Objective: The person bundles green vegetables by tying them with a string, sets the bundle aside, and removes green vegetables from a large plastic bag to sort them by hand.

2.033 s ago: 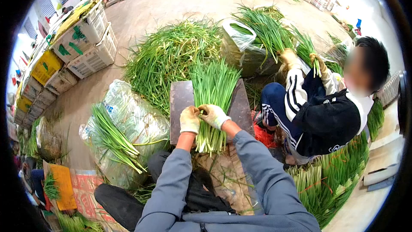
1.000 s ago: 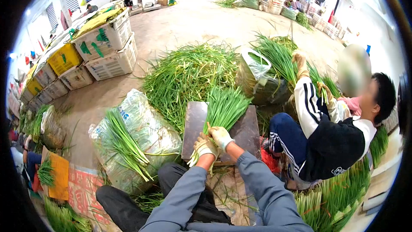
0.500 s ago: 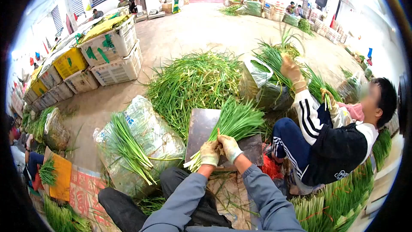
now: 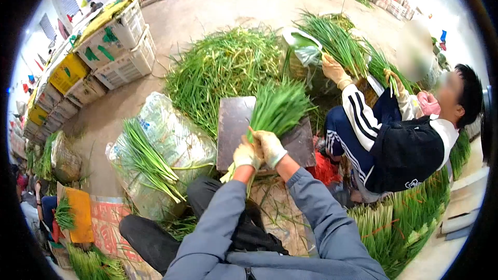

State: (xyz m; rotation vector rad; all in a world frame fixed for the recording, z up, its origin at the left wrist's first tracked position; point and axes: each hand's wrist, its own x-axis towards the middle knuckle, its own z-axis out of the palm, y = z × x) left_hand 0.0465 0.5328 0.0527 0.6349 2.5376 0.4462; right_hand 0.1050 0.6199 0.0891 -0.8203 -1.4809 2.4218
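A bunch of long green chives (image 4: 282, 108) is gripped in front of me, its leaves fanned up to the right and slightly blurred. My left hand (image 4: 246, 155), in a pale work glove, closes round the pale stem end. Against it, my right hand (image 4: 271, 148), also gloved, is closed on the same bunch. A thin orange strip, perhaps a tie, shows by my fingers. Beneath the bunch is a dark flat board (image 4: 232, 119). To the left, loose chives (image 4: 150, 155) lie on a stuffed clear plastic sack (image 4: 193, 148).
A large heap of chives (image 4: 223, 72) lies beyond the board. At right sits a co-worker (image 4: 399, 145) with gloved hands on chives by an open sack (image 4: 303, 46). Bundled chives (image 4: 399, 223) stand at lower right. Stacked crates (image 4: 122, 46) line the left.
My hands have drawn closer together round the bunch, and it stands steeper. The co-worker's raised hand has come down to the chives by the sack. My view has tilted downward.
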